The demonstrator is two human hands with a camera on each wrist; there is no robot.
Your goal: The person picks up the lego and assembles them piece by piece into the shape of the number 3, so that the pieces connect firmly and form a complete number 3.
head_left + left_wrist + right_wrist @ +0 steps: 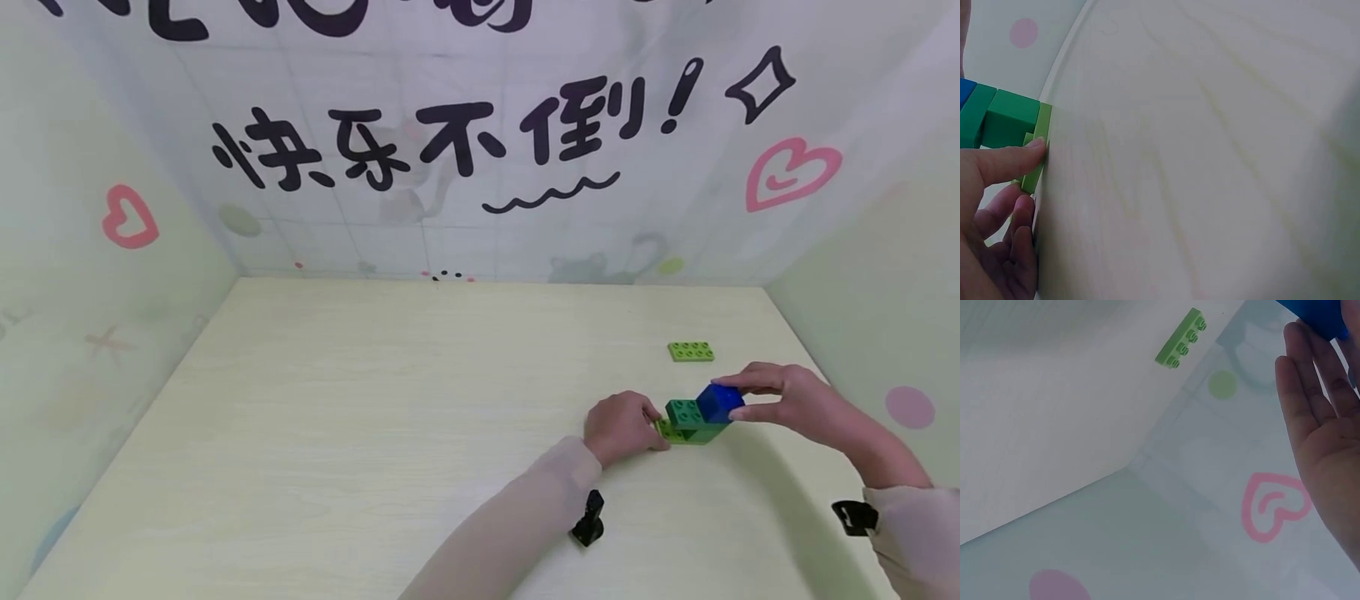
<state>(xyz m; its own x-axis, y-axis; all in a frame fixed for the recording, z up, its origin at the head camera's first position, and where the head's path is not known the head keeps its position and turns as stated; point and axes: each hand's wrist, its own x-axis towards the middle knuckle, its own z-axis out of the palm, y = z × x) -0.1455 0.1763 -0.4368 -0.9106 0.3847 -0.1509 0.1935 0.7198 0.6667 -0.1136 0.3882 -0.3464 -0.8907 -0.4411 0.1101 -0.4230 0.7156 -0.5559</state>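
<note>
Both grips are busy on the counter [375, 400]: the left hand [621, 427] pinches the light green base plate [1036, 156] under the green bricks [686, 414], while the right hand [795, 404] pinches the blue brick [720, 402] seemingly not yet fully seated, a spare plate [691, 352] unused nearby.

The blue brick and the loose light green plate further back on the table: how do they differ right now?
The blue brick is tall and blocky; the light green plate is thin and flat. The blue brick sits atop the green stack, pinched by the right hand; the light green plate lies alone on the table, untouched. The left hand steadies the stack's base, away from the plate. Both are studded building pieces.
</note>
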